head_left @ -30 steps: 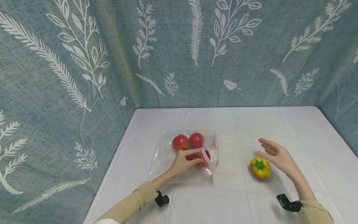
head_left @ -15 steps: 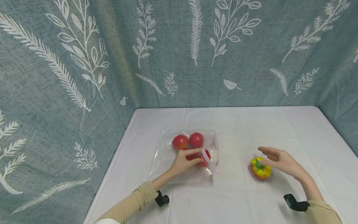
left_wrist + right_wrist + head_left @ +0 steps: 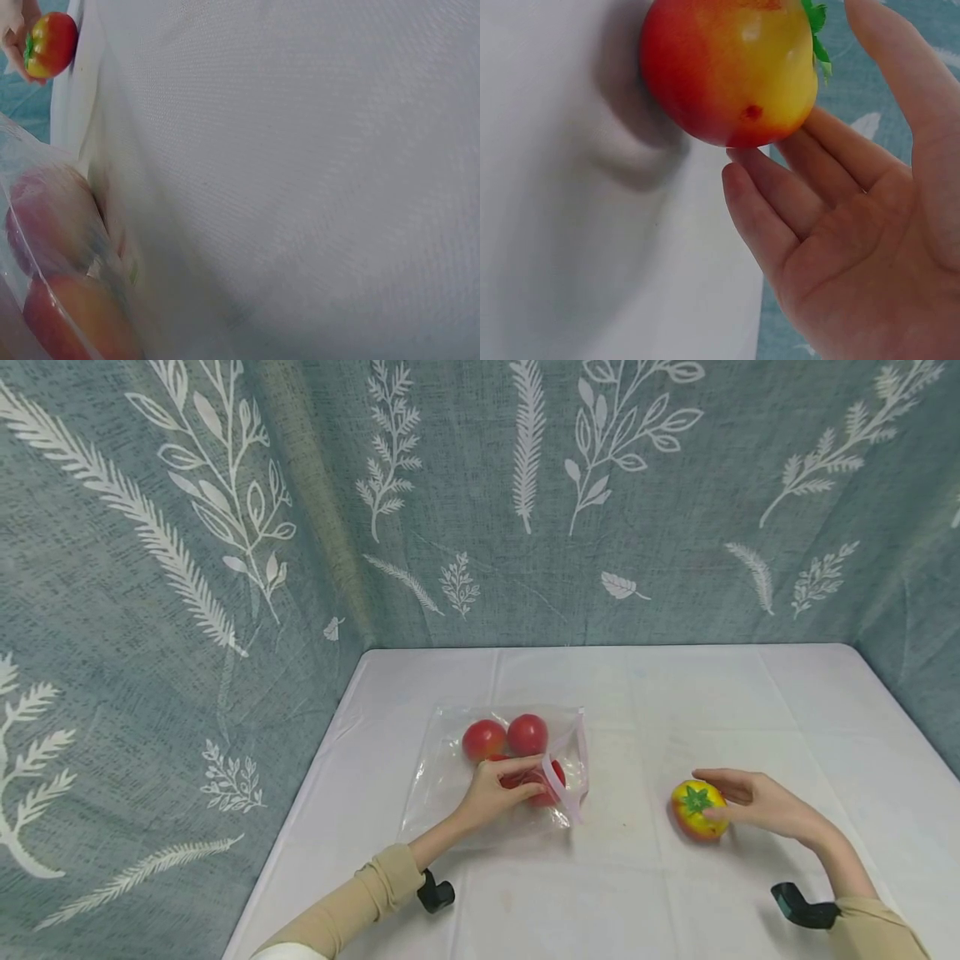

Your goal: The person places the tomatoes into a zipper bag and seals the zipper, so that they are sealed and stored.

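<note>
We have three tomatoes already in the bag, whose mouth our left hand pinches, while the last tomato sits on the surface, our open right hand just touching it, ungrasped.

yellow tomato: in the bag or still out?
Out. The yellow tomato sits on the white table, apart from the clear bag, with the right hand touching it.
</note>
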{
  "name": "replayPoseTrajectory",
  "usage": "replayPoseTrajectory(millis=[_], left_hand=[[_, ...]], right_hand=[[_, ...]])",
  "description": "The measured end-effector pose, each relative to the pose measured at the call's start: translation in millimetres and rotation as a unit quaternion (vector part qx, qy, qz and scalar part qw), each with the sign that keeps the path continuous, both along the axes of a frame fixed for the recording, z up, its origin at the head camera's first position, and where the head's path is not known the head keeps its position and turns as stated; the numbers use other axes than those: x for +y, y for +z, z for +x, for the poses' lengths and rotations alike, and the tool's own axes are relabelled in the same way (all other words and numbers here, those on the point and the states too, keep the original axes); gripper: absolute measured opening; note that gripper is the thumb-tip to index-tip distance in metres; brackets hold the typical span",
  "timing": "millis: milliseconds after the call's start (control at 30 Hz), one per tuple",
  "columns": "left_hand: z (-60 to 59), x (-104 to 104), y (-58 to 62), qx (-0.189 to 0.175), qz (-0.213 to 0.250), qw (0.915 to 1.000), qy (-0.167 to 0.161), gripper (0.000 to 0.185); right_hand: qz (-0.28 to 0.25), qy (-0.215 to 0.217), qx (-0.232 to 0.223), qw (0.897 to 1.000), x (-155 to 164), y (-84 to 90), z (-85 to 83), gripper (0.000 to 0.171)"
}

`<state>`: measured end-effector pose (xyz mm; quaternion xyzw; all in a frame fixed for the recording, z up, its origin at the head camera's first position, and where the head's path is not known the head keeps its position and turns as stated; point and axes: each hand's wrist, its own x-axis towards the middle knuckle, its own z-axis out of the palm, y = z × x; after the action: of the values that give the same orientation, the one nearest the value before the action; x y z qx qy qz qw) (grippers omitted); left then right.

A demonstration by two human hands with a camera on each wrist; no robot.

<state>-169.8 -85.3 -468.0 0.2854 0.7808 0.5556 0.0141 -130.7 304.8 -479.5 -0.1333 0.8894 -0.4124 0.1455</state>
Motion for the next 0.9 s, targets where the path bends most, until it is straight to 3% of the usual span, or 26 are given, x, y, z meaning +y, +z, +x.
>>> replayPoseTrajectory(millis=[900], left_hand=[[-0.4, 2, 1.5, 0.000, 0.004, 1.0000, 0.001, 0.041]], right_hand=[[0.002, -0.026, -0.032, 0.999, 3, -13.5, 1.2, 0.070]])
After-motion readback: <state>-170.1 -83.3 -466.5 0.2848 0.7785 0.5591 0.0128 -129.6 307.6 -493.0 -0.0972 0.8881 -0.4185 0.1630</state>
